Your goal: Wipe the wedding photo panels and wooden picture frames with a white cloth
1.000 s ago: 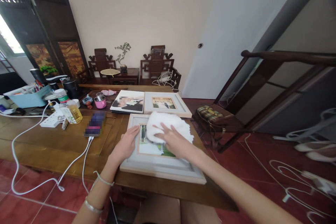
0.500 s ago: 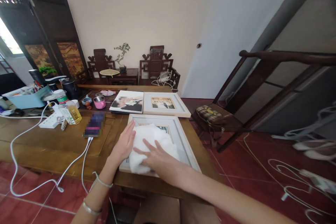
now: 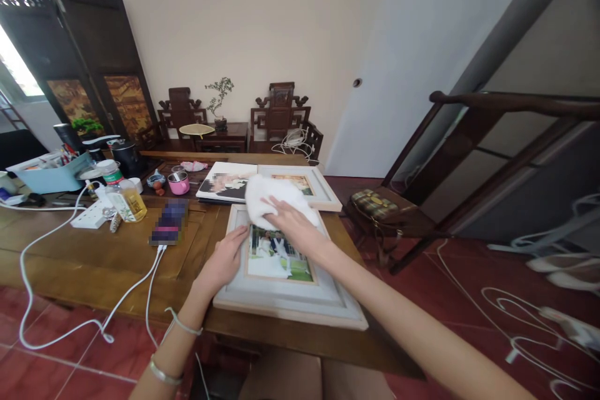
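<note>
Wooden table (image 3: 94, 256) w/ big framed photo (image 3: 285, 290) lying flat at its near edge. White cloth (image 3: 262, 197) on frame's far rim, R hand (image 3: 288, 225) pressed flat on it, fingers spread, not gripping. L hand (image 3: 225, 259) open, palm down on frame's left border

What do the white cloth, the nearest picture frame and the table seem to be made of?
White cloth: soft terry or fleece, by its fluffy, bunched surface. Picture frame: probably painted wood, matte pale moulding; possibly plastic. Table: varnished brown wood, visible grain, slight sheen.
</note>
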Tool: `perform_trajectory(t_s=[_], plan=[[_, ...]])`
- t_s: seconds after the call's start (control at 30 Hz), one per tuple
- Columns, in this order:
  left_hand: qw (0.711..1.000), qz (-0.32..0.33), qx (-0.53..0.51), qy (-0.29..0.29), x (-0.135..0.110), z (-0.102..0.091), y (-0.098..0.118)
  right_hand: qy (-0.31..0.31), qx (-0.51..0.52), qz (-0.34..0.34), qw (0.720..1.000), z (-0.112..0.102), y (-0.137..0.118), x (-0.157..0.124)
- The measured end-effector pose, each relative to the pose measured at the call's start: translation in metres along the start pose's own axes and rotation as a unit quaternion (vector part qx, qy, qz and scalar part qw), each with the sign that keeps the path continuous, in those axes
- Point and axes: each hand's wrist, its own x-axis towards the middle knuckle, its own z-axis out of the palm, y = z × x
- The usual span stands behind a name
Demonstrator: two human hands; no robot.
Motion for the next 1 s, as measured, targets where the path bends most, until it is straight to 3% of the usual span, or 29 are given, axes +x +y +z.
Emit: perform_trajectory(t_s=[0.1, 0.17, 0.43, 0.57, 0.7, 0.87, 1.0], plan=[[1.000, 0.008, -0.007, 0.001, 0.002, -0.001, 0.001, -0.029, 0.036, -0.065, 0.997, 0.020, 0.001, 0.016], [1.000, 0.013, -0.013, 0.002, 0.003, -0.001, 0.002, -0.044, 0.044, -0.071, 0.996, 0.027, 0.002, 0.015], [1.000, -0.027, -0.002, -0.003, -0.001, 0.000, 0.002, -0.109, 0.011, 0.029, 0.994, -0.003, 0.033, -0.028], [1.000, -0.029, 0.001, 0.002, -0.001, 0.002, -0.001, -0.115, -0.003, 0.072, 0.991, -0.005, 0.042, -0.051], [1.000, -0.023, 0.007, 0.004, 0.000, 0.004, -0.003, -0.130, 0.000, 0.077, 0.988, -0.008, 0.024, -0.069], [0.999, -0.034, 0.012, -0.001, 0.002, 0.004, -0.001, -0.222, 0.048, 0.093, 0.969, -0.039, -0.014, -0.084], [0.999, -0.032, 0.019, -0.009, 0.004, 0.003, 0.000, -0.249, 0.076, 0.082, 0.962, -0.055, -0.041, -0.101]])
